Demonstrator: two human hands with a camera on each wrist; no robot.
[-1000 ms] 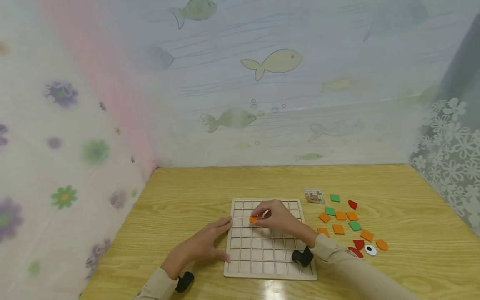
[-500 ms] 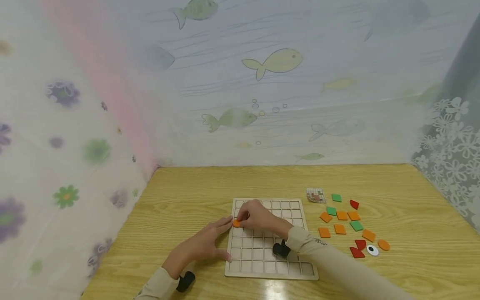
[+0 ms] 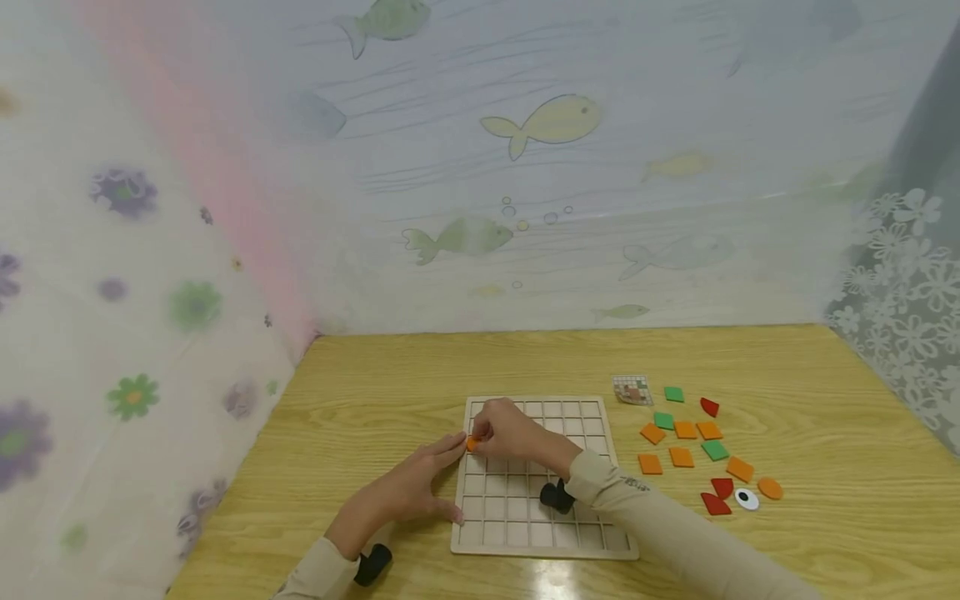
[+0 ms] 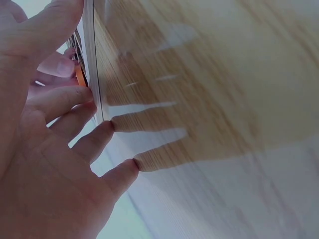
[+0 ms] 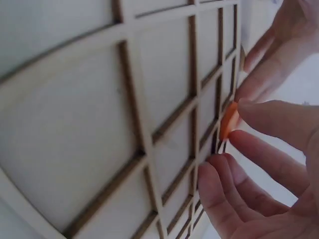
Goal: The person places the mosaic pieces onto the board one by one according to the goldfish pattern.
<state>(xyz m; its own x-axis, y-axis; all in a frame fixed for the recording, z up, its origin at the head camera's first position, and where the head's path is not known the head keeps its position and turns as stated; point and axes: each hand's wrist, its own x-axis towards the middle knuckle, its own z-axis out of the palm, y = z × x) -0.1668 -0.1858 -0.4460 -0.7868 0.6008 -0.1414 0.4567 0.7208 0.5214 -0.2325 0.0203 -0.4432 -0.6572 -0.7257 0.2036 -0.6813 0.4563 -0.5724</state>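
Note:
A pale wooden grid board lies flat on the table. At its left edge, my left hand touches the frame with spread, fairly straight fingers and thumb. My right hand reaches over the board and pinches a small orange piece between thumb and index finger, at the leftmost column in the upper half. In the right wrist view the orange piece stands tilted at the cell's edge, other fingers touching the board. The left wrist view shows only a sliver of it, behind the left fingers.
Right of the board lie loose orange squares, green squares, red pieces, an orange round piece and a white eye piece. A small pattern card lies beyond the board's upper right corner. Printed curtains surround the table.
The right hand has moved left across the board with the orange piece, to the leftmost column, then shifted little in the last half second. The left hand has stayed at the board's edge.

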